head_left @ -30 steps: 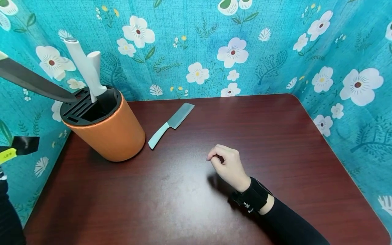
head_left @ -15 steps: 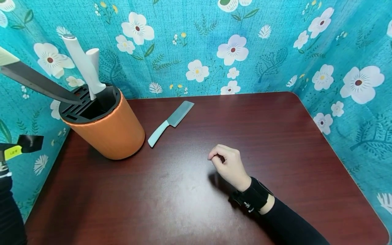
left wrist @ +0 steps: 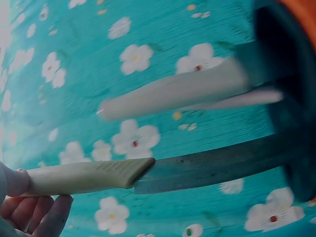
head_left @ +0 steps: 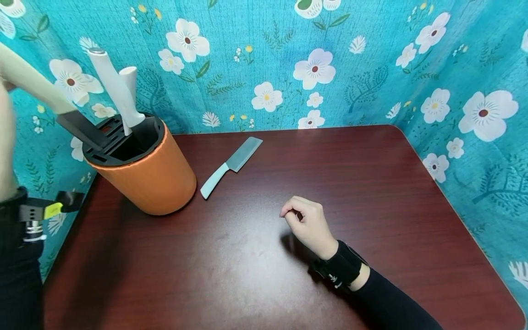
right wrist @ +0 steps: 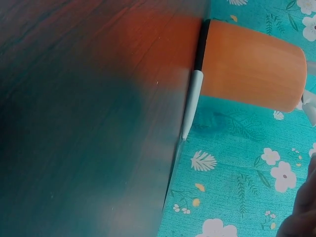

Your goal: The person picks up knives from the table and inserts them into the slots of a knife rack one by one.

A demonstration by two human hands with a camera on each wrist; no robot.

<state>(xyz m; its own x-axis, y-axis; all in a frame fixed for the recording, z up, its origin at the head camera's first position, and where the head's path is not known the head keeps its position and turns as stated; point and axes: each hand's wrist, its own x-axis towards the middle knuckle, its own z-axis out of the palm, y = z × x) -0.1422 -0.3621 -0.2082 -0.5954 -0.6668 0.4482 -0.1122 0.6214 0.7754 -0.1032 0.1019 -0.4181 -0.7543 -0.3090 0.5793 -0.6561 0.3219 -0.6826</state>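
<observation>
My left hand (left wrist: 42,210) grips the end of a knife's cream handle (left wrist: 89,177); in the head view it shows only partly, at the left edge. The knife's dark blade (head_left: 84,130) slants down into a slot in the black top of an orange knife block (head_left: 152,178), its tip hidden inside. Two white handles (head_left: 113,87) stand up from the same block. My right hand (head_left: 305,224) hovers low over the table with loosely curled fingers, holding nothing. A cleaver (head_left: 231,167) with a pale green handle lies between that hand and the block.
The dark reddish wooden table (head_left: 247,275) has a rounded far right corner. Behind it and along both sides hangs a turquoise flowered cloth (head_left: 264,68). The block stands at the table's back left, close to the cloth.
My left hand has come into view at the left, moving toward the block. The knife has slid deeper into the slot, so less blade shows. My right hand and the cleaver have stayed put.
</observation>
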